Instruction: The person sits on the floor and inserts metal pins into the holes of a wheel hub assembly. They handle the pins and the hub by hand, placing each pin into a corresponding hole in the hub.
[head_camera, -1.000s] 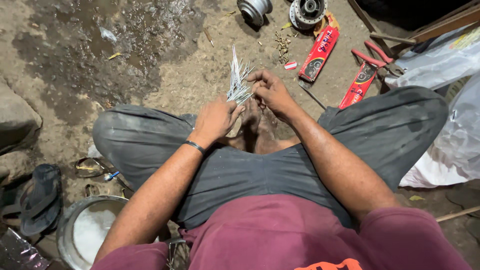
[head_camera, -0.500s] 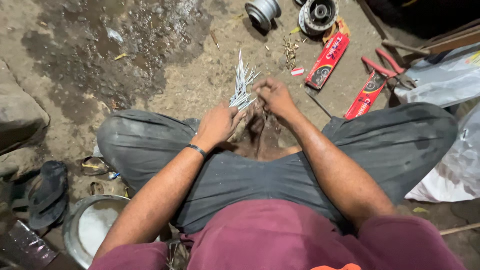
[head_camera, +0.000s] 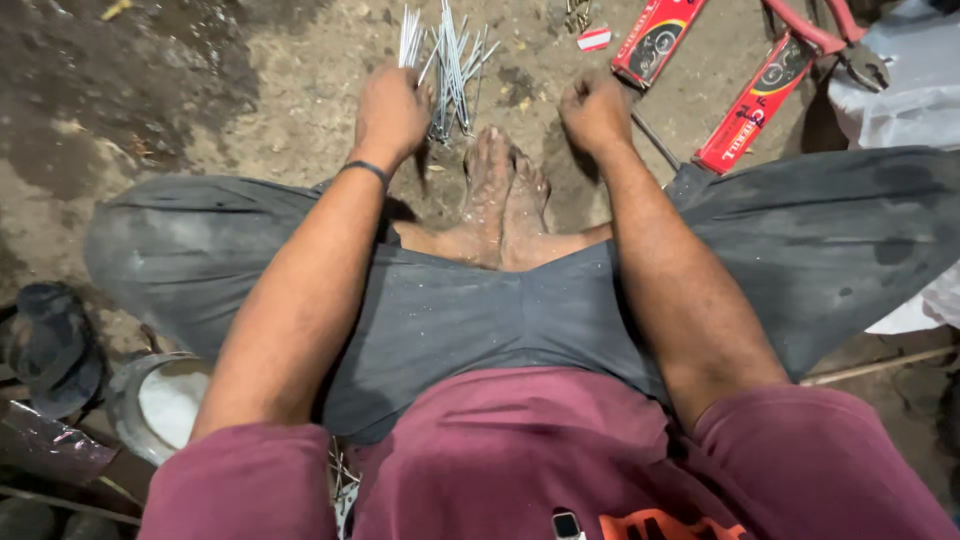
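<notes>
Bundle of thin silver metal spokes (head_camera: 448, 65) now lies on the dirt floor near its far edge, just beyond the bare feet (head_camera: 503, 190); half a sec ago both hands held it together. Left hand (head_camera: 392, 112) is closed on a few spokes beside the pile, right hand (head_camera: 596, 112) has let go & sits fisted, holding nothing visible. Red cardboard boxes (head_camera: 755, 100) & red-handled pliers (head_camera: 835, 35) lie to the right.

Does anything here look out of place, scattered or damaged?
Yes. The thin metal spokes lie fanned and crossed on the dirt ground beside the left hand, not bundled. Nothing looks broken.
</notes>
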